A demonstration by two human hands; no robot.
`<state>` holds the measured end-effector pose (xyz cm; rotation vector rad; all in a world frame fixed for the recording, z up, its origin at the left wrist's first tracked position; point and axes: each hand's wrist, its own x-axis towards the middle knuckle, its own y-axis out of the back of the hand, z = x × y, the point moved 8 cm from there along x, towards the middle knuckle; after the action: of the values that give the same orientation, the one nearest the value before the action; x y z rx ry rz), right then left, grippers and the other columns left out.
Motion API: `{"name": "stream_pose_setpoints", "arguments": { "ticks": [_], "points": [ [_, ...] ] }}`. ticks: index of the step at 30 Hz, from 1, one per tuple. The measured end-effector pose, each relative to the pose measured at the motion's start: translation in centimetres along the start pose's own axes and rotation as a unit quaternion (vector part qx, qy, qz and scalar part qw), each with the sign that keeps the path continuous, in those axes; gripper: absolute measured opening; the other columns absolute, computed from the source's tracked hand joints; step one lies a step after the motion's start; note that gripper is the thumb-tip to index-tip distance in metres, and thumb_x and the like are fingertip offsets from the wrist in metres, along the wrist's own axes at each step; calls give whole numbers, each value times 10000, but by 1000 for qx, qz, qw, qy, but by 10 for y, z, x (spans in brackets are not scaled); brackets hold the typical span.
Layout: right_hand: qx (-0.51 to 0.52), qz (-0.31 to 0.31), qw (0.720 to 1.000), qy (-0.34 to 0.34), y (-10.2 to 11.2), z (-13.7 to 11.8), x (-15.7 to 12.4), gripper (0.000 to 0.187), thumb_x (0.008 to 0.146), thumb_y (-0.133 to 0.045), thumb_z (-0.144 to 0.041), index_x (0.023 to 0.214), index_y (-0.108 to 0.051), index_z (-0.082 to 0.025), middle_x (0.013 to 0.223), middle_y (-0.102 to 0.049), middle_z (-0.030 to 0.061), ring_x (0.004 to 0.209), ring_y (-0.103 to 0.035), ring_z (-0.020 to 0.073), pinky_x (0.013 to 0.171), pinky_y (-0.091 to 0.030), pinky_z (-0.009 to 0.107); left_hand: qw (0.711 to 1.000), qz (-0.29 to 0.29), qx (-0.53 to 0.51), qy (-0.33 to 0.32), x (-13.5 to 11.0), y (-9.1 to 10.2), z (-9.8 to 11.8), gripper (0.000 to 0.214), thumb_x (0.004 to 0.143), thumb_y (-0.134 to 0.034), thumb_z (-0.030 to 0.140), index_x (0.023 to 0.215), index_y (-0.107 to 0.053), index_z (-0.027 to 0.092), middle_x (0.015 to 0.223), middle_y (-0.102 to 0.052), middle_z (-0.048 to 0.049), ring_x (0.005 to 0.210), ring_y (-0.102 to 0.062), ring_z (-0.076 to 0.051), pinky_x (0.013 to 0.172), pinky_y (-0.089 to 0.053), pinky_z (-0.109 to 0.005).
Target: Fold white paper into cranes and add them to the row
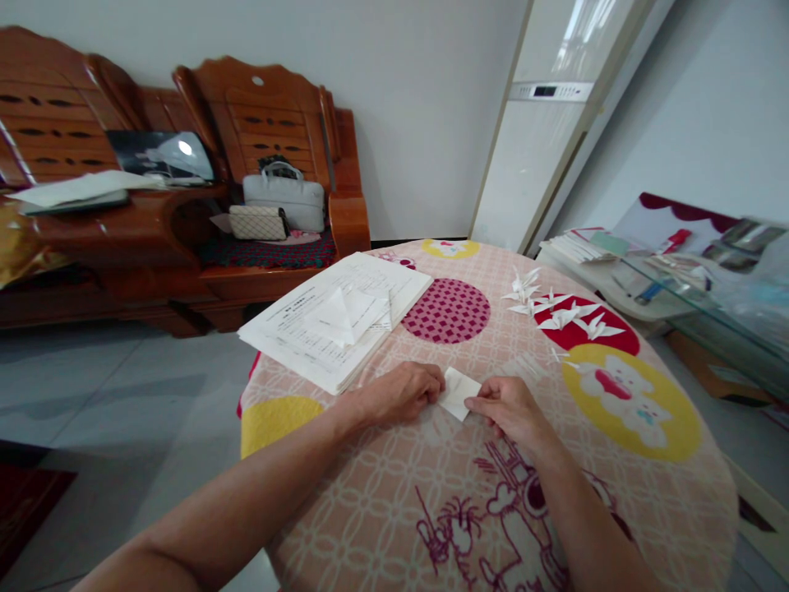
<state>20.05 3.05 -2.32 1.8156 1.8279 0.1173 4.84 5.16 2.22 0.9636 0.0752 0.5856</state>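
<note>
A small folded piece of white paper (458,393) lies between my two hands, just above or on the tablecloth. My left hand (412,390) is closed on its left edge, with the fingers curled. On its right corner, the thumb and fingers of my right hand (509,406) pinch the paper. Beyond my left hand rests a stack of printed sheets (283,316), with several folded paper pieces (345,316) on top. Several white folded paper cranes (565,316) sit together at the far right of the table.
The round table wears a patterned tablecloth (370,485). Behind it stand wooden chairs (259,107) holding a grey handbag (287,197) and a quilted purse (257,223). A tall white cabinet-like unit (523,156) rises at the back. To the right, a glass shelf (708,304) stands close beside the table.
</note>
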Motion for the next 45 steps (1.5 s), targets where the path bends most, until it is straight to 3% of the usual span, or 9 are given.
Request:
{"name": "stream_pose_setpoints", "arguments": {
  "ticks": [4, 10, 15, 20, 27, 31, 35, 40, 45],
  "points": [
    [22, 5, 999, 48, -3, -12, 1, 153, 682, -631, -264, 580, -553, -181, 460, -554, -31, 384, -488, 92, 372, -355, 192, 997, 71, -29, 21, 0, 13, 3, 197, 709, -505, 2, 764, -639, 136, 855, -651, -48, 791, -590, -136, 721, -447, -226],
    [168, -48, 981, 83, -8, -19, 5, 131, 575, -677, -250, 619, -578, -176, 535, -607, -24, 490, -569, 125, 493, -453, 234, 971, 212, -98, 51, -1, 37, 1, 329, 845, -606, 231, 1166, -623, 159, 1111, -640, -96, 945, -588, -176, 847, -470, -306],
    [208, -99, 969, 86, -16, -20, 1, 151, 570, -717, -224, 673, -629, -158, 592, -649, -7, 516, -569, 118, 510, -422, 226, 945, 153, -274, 96, 5, 12, -13, 302, 848, -613, 287, 1090, -675, 118, 833, -645, -44, 729, -572, -122, 657, -443, -233],
    [250, -18, 962, 113, -2, -25, 0, 249, 625, -741, -245, 843, -657, -161, 682, -684, 2, 603, -611, 135, 588, -456, 243, 898, 95, -400, 154, 5, -10, -22, 421, 729, -709, 256, 1115, -643, 99, 578, -457, 71, 498, -396, -45, 486, -288, -173],
    [198, -64, 968, 138, -11, -29, -1, 326, 678, -736, -293, 950, -626, -151, 672, -671, 6, 585, -610, 139, 570, -452, 248, 862, 58, -461, 204, 6, -26, -24, 407, 651, -767, 330, 951, -616, 101, 643, -593, 16, 532, -519, -85, 521, -389, -200],
    [210, -100, 964, 126, -18, -27, 0, 542, 666, -742, -266, 1161, -559, -143, 770, -718, 36, 640, -648, 165, 596, -486, 268, 866, 106, -441, 210, 6, -20, -31, 349, 628, -753, 229, 920, -612, 103, 616, -582, 28, 530, -516, -79, 511, -366, -184],
    [192, -115, 970, 96, -19, -22, 1, 747, 644, -732, -249, 1330, -463, -128, 711, -693, 6, 564, -609, 160, 464, -462, 241, 862, 165, -422, 226, 2, -13, -42, 351, 623, -722, 192, 945, -611, 109, 619, -601, 25, 527, -525, -83, 505, -355, -184],
    [176, -74, 977, 91, -11, -20, 3, 689, 630, -718, -240, 1274, -527, -86, 549, -570, -68, 430, -490, 108, 378, -400, 213, 861, 155, -417, 245, 1, -16, -47, 351, 609, -673, 153, 949, -599, 109, 634, -617, 22, 526, -532, -90, 499, -376, -192],
    [85, -28, 992, 93, -7, -15, 5, 516, 656, -656, -212, 1158, -599, -104, 546, -576, -57, 413, -514, 113, 379, -340, 209, 922, 131, -271, 243, 2, -10, -41, 338, 643, -592, 99, 979, -612, 124, 654, -630, 22, 547, -543, -101, 524, -395, -203]
  ]
}}
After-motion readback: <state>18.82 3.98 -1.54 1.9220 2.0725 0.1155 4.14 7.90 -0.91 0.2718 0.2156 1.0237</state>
